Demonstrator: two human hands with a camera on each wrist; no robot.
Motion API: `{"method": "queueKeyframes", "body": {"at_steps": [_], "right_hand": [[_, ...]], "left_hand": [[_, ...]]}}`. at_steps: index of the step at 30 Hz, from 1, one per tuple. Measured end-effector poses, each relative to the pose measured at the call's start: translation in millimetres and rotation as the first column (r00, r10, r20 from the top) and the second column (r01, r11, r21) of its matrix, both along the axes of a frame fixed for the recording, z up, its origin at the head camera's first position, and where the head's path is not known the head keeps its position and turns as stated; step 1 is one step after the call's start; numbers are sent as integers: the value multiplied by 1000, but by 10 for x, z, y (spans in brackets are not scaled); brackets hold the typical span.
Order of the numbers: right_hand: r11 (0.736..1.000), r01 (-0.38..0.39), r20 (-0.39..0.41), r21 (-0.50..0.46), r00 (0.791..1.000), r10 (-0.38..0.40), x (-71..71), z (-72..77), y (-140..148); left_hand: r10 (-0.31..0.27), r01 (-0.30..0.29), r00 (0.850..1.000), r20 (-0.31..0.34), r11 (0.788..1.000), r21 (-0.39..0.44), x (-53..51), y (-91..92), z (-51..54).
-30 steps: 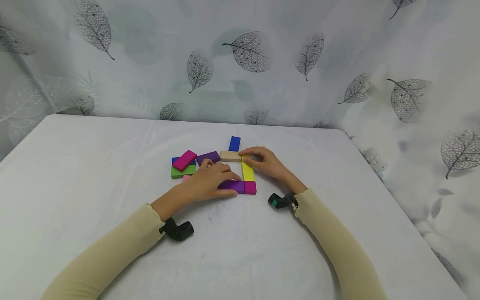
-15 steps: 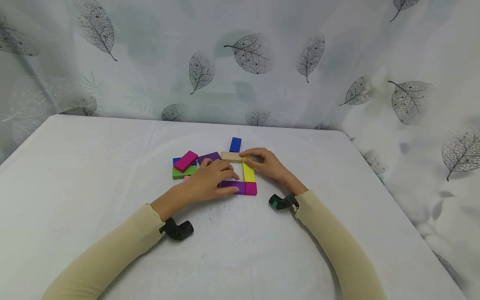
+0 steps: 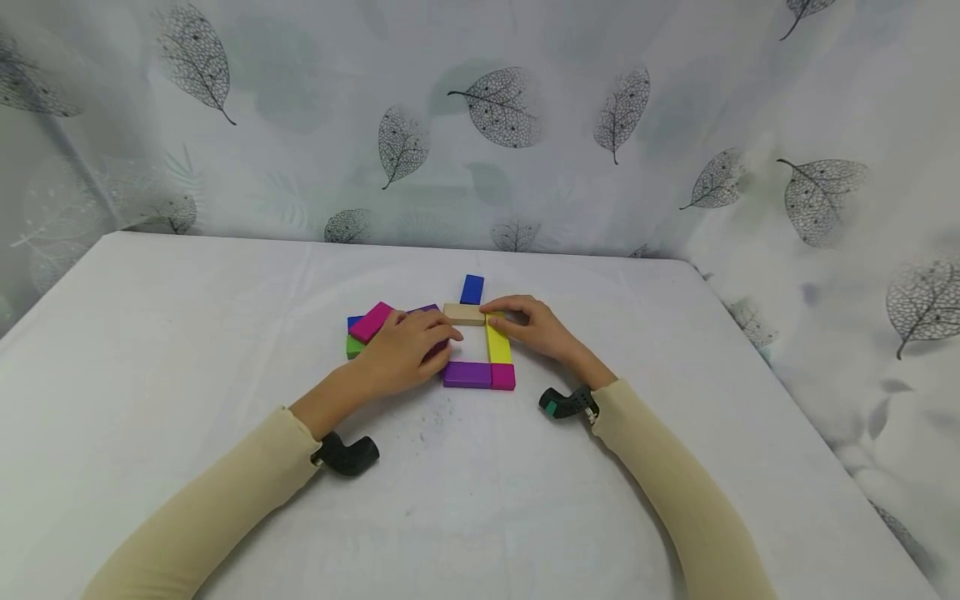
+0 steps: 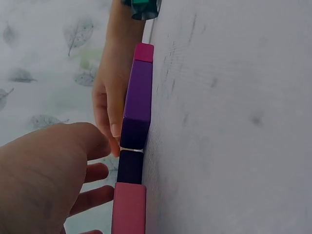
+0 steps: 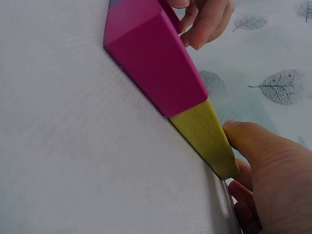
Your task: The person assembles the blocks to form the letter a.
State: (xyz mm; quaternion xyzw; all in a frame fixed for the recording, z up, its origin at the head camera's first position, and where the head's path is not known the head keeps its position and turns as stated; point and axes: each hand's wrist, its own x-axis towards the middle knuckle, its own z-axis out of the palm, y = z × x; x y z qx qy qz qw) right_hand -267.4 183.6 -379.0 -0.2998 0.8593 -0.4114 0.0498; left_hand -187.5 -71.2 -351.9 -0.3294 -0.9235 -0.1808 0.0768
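Colored wooden blocks form a ring on the white table. My left hand hovers over its left side with loosely bent fingers, and nothing shows pinched between them. A purple block lies just right of it, against a small magenta block. My right hand holds the far end of a yellow block, thumb on it and fingertips by the wooden-colored block. In the left wrist view, a pink block and a dark block line up with the purple one. The left hand hides part of the ring.
A blue block stands out beyond the ring. At the left, a tilted magenta block lies on a blue block and a green block, partly hidden by the left hand. A leaf-patterned cloth hangs behind the white table.
My left hand has shifted left and slightly away from me, off the purple block, which now shows fully. My right hand stays at the yellow block.
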Motion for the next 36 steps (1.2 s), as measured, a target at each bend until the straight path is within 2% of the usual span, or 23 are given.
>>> {"method": "queueKeyframes", "body": {"at_steps": [15,24,36], "right_hand": [[1000,20,19,10,1000,-20,12,-29,6],[1000,4,2,2,1000,-4,2,4,5],[1000,7,16,5,1000,-7,15,11,-9]], "left_hand": [[22,-21,999,39,1000,-22,9,-70,-40],[14,-14,1000,19,1000,-23,62,-133,5],[7,-8,1000,-20,999,-43,116,-241,-35]]}}
